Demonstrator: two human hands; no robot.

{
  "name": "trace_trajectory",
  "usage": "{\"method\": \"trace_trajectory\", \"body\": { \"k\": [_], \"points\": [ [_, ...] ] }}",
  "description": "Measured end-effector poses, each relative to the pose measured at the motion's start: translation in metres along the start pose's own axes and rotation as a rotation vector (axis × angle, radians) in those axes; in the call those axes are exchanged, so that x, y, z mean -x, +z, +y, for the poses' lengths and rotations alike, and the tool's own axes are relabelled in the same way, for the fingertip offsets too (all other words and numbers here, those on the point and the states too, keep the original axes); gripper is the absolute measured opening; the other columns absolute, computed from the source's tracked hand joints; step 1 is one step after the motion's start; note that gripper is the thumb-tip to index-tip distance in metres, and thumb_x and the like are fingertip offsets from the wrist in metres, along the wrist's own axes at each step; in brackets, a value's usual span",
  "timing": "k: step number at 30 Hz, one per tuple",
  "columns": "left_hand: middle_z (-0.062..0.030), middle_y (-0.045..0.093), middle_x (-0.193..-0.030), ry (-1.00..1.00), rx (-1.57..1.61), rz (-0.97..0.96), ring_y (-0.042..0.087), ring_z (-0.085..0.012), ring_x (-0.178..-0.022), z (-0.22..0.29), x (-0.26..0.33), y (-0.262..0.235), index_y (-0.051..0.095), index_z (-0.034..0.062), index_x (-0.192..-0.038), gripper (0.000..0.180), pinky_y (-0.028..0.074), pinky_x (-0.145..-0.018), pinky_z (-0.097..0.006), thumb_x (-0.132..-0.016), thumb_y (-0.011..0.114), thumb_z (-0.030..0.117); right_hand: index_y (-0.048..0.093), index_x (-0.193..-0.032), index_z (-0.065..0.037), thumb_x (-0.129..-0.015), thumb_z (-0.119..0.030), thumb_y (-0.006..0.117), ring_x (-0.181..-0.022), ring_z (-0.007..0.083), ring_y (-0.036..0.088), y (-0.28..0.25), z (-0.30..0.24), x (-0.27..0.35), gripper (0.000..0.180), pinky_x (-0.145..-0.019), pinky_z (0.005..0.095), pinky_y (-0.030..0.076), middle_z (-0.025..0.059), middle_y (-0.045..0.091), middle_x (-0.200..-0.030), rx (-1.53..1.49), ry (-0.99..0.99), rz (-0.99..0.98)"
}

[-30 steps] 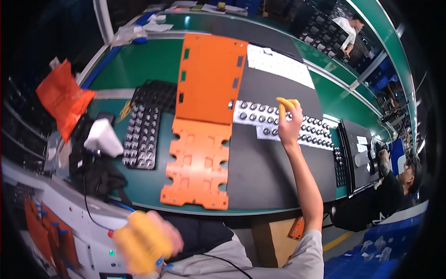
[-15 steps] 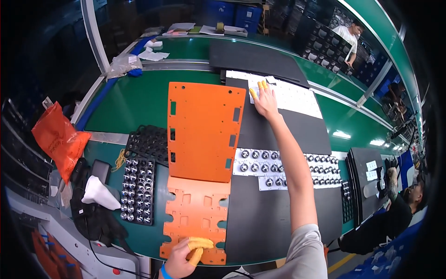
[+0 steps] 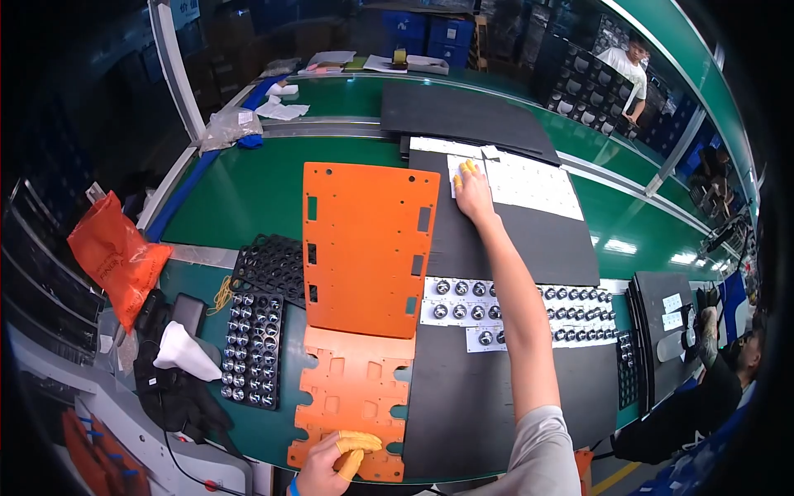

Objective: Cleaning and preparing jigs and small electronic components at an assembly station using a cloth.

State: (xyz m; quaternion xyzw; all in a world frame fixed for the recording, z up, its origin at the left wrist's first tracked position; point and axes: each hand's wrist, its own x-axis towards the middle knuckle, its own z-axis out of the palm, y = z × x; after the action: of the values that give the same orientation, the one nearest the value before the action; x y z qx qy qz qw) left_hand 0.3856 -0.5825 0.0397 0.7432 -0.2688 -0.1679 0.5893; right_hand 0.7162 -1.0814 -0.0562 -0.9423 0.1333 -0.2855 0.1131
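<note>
My right hand (image 3: 475, 197), with yellow finger covers, reaches to the far side of the bench. Its fingers are drawn together on a narrow white board (image 3: 455, 165) at the left end of a row of flat white boards (image 3: 533, 183). Low in the picture, my left hand (image 3: 327, 467) hovers over or rests on an orange plate with cutouts (image 3: 351, 376). Yellow covers are on its fingers too; thumb and fingers are bent and apart, with nothing visible between them. Behind that plate, a taller orange panel with slots (image 3: 368, 248) appears raised.
White strips with round shiny lenses (image 3: 459, 312) lie on black sheets (image 3: 471, 397), partly behind my right forearm. A black tray of lenses (image 3: 252, 347) and a black grid tray (image 3: 269, 269) sit left. An orange bag (image 3: 120, 256) hangs farther left. Co-workers (image 3: 633, 70) are at right.
My right hand's spread fingers have drawn together onto the narrow white board, which now stands apart from its neighbours. My left hand stays at the orange plate. The whole view has shifted slightly.
</note>
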Motion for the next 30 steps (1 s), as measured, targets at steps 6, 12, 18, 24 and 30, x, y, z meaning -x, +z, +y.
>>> {"method": "trace_trajectory", "body": {
  "k": [6,12,18,24,30],
  "points": [
    [-0.0147,0.071,-0.107,-0.079,0.119,0.018,0.069,-0.0232,-0.098,-0.015,0.005,0.006,0.068,-0.0035,-0.107,0.018,0.054,-0.088,-0.033,-0.093,0.057,-0.007,0.062,-0.126,0.009,-0.095,-0.020,0.059,-0.139,0.0433,0.043,0.001,-0.004,0.016,0.042,-0.117,0.0508,0.033,0.0307,0.057,-0.135,-0.009,-0.032,0.038],
    [-0.0122,0.070,-0.103,-0.042,0.070,0.025,0.071,-0.0225,-0.094,-0.024,0.011,0.007,0.068,-0.0020,-0.107,0.018,0.055,-0.084,-0.032,-0.095,0.055,-0.006,0.061,-0.126,0.008,-0.093,-0.017,0.061,-0.135,0.0459,0.046,-0.012,-0.019,0.049,0.041,-0.114,0.0511,0.036,0.0307,0.059,-0.131,-0.068,-0.083,0.030],
    [-0.0113,0.069,-0.098,-0.003,0.052,0.074,0.068,-0.0204,-0.089,-0.029,0.016,0.012,0.069,-0.0005,-0.107,0.020,0.054,-0.083,-0.031,-0.095,0.055,-0.006,0.060,-0.129,0.005,-0.092,-0.014,0.063,-0.135,0.0446,0.047,-0.043,-0.047,0.087,0.042,-0.115,0.0482,0.038,0.0287,0.057,-0.135,-0.139,-0.070,-0.099],
    [-0.0102,0.070,-0.104,-0.027,0.115,0.049,0.067,-0.0186,-0.096,-0.029,0.019,0.014,0.068,-0.0009,-0.110,0.020,0.053,-0.087,-0.031,-0.097,0.054,-0.005,0.070,-0.117,-0.001,-0.091,-0.013,0.065,-0.118,0.0383,0.063,-0.104,-0.058,0.115,0.030,-0.102,0.0455,0.049,0.0256,0.067,-0.120,-0.344,0.031,-0.228],
    [-0.0090,0.067,-0.120,-0.044,0.407,-0.216,0.065,-0.0172,-0.109,0.008,0.008,0.018,0.063,-0.0001,-0.123,0.023,0.052,-0.096,-0.032,-0.105,0.052,0.007,0.076,-0.098,-0.003,-0.086,-0.012,0.069,-0.099,0.0363,0.067,-0.128,-0.067,0.139,0.017,-0.090,0.0450,0.053,0.0187,0.070,-0.101,-0.348,-0.114,-0.167]
  ]
}}
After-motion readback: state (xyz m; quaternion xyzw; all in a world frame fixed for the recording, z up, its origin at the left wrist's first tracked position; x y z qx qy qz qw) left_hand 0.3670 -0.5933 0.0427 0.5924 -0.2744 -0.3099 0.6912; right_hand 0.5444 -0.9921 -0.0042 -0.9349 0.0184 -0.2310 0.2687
